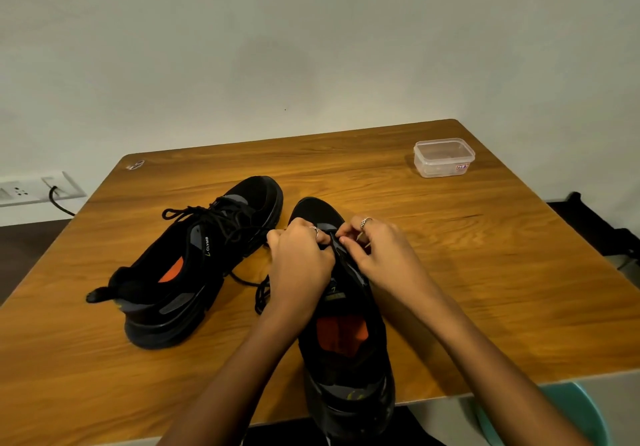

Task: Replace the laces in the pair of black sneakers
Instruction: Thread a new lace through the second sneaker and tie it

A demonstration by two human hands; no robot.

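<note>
Two black sneakers with orange insoles stand on the wooden table [450,272]. The left sneaker [194,265] is laced, its loose black lace [204,211] spread over the tongue. The right sneaker [346,334] points away from me, heel at the table's near edge. My left hand [301,265] and my right hand [377,255] meet over its front eyelets, fingers curled and pinching a black lace [333,241]. More of that lace [261,295] trails on the table between the shoes. The eyelets under my fingers are hidden.
A clear lidded plastic box [444,156] sits at the table's far right corner. A wall socket with a black cable [57,199] is at the left beyond the table. A teal round object [581,418] shows below the table's near right edge.
</note>
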